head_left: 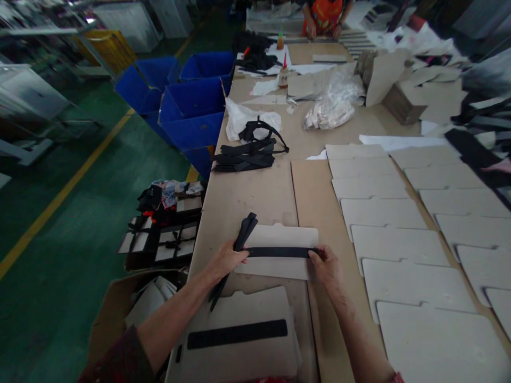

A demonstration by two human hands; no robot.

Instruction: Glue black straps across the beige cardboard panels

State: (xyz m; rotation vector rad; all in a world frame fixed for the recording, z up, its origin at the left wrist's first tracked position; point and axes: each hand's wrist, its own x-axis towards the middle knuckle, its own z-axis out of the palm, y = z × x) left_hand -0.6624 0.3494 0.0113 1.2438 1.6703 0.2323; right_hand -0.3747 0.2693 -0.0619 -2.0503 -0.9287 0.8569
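A black strip (279, 252) is stretched flat across a pale cardboard panel (287, 238) on the table. My left hand (231, 259) pinches the strip's left end and also grips a bundle of black strips (246, 230), which slants up and down past the palm. At the panel's right edge, my right hand (326, 265) is closed on the other end of the strip, thumb on top. Nearer to me lies a stack of similar panels (239, 306); its top one carries a wide black strip (237, 334).
Overlapping rows of cardboard panels (399, 244) cover the table's right side. Farther up lie folded black straps (247, 157) and a clear plastic bag (333, 101). Blue bins (191, 111) and an open carton (107, 319) stand left of the table. Another person (323, 18) works at the far end.
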